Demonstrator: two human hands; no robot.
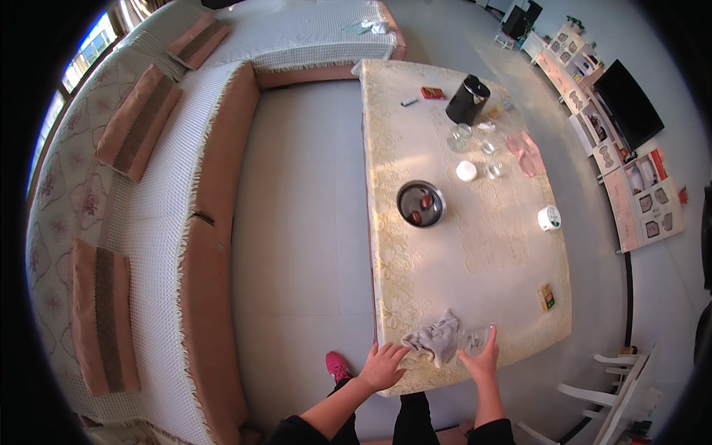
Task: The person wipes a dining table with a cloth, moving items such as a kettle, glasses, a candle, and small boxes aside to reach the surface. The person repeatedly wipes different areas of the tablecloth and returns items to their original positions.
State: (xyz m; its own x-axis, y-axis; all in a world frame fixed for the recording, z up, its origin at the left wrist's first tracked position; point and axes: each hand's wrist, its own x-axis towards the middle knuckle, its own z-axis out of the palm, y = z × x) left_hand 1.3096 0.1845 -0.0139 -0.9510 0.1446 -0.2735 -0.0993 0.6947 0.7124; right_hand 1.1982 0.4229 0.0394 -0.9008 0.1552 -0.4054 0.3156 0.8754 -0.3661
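My right hand (481, 356) has its thumb and fingers around a clear, see-through container (474, 338) near the close end of the table. Just left of it lies a crumpled grey cloth (436, 338). My left hand (385, 366) is at the cloth's left edge, over the table corner, palm down with fingers spread; whether it touches the cloth is hard to tell. Farther up the tablecloth (411, 278) stands a round metal bowl (412, 216) with a few reddish-brown items inside. A small yellow and green box (546, 297) lies near the right edge.
Farther along stand a white round lid or jar (466, 171), glass vessels (460, 138), a black kettle (468, 100), a pink cloth (525, 154), a red box (433, 93) and a white tub (549, 218). A covered sofa (217, 233) runs at left; a white chair (612, 389) is at lower right.
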